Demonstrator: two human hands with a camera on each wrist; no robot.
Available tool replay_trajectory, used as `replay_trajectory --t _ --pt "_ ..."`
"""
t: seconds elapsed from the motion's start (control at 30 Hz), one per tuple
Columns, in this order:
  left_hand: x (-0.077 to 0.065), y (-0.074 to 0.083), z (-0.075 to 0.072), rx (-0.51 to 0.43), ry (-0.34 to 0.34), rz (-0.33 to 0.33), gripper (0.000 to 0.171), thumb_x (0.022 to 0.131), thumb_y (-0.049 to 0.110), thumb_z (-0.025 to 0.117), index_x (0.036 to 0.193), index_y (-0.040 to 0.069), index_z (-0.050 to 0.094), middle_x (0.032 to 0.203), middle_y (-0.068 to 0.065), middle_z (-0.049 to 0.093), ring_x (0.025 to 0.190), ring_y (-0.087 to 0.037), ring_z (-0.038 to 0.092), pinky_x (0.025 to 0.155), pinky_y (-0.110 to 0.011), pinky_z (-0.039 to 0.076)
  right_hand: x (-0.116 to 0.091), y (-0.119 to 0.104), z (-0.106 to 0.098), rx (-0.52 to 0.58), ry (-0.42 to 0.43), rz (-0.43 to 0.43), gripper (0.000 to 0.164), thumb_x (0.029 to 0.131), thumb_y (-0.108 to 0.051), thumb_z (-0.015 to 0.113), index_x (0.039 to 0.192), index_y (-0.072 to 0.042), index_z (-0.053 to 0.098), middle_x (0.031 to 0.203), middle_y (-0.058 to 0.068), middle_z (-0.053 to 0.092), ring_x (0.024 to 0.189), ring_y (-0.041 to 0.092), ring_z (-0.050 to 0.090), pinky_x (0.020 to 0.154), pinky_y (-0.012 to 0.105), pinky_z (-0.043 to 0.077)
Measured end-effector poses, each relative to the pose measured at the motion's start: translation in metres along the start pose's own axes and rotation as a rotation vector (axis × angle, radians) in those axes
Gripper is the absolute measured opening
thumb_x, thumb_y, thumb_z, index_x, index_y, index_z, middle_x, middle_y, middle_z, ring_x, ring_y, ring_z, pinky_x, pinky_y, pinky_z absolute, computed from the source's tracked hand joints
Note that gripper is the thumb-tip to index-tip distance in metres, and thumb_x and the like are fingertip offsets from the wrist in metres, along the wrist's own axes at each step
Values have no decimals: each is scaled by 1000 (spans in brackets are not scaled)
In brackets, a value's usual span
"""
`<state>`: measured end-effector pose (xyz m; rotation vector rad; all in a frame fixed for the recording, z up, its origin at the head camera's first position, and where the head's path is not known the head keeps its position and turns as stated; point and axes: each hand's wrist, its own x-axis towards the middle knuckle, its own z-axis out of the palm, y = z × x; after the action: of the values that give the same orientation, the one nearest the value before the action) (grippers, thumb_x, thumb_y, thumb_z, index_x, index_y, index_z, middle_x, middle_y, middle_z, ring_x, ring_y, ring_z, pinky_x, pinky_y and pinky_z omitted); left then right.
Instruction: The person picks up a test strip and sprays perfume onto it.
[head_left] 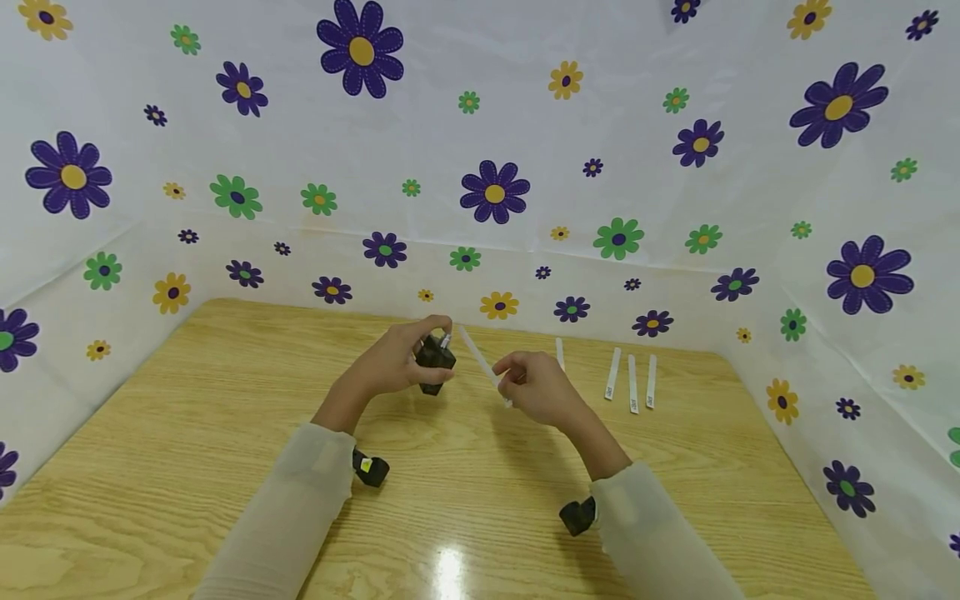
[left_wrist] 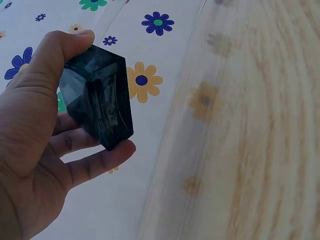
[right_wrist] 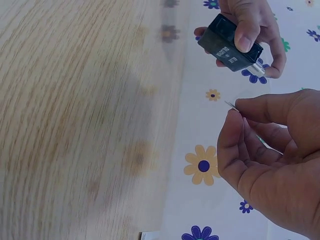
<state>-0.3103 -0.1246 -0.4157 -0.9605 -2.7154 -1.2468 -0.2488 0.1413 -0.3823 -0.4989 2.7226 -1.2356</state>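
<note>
My left hand (head_left: 392, 360) grips a dark, faceted glass perfume bottle (head_left: 433, 353) above the table, with fingers and thumb on opposite sides. A silver spray nozzle (right_wrist: 258, 68) sticks out at one end of it, close to a finger. In the left wrist view the bottle (left_wrist: 102, 95) looks translucent, and in the right wrist view its side carries small pale lettering that I cannot read. My right hand (head_left: 542, 388) pinches a thin white paper strip (head_left: 478, 357) between thumb and finger. The strip slants up toward the bottle, apart from it; in the right wrist view it appears nearly edge-on.
Several more white paper strips (head_left: 632, 383) lie on the wooden table (head_left: 465, 492) to the right, some with small dark print at the near end. White flower-print sheeting (head_left: 525, 125) rises behind the table and on both sides. Each wrist wears a small black device.
</note>
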Motion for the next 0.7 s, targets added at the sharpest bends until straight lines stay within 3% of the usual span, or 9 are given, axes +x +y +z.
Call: replay_trajectory --t 0.2,0.43,0.7 --pt "1 -3 1 -21 -8 14 59 85 30 85 133 31 51 108 -10 63 81 -27 59 67 -36 52 0 0 0 19 -15 -8 17 98 -1 63 113 1 69 87 7 67 71 17 62 64 31 52" --pt "2 -4 1 -29 -11 42 63 85 29 85 138 19 52 106 -11 63 81 -26 59 67 -36 52 0 2 1 34 -30 -12 16 98 0 63 112 2 69 87 8 66 72 17 62 65 31 54" --pt "1 -4 1 -59 -22 43 61 85 27 85 137 21 53 104 -13 63 80 -26 59 67 -36 52 0 1 2 42 -35 -18 16 98 1 63 113 3 69 88 10 67 74 18 64 66 32 55"
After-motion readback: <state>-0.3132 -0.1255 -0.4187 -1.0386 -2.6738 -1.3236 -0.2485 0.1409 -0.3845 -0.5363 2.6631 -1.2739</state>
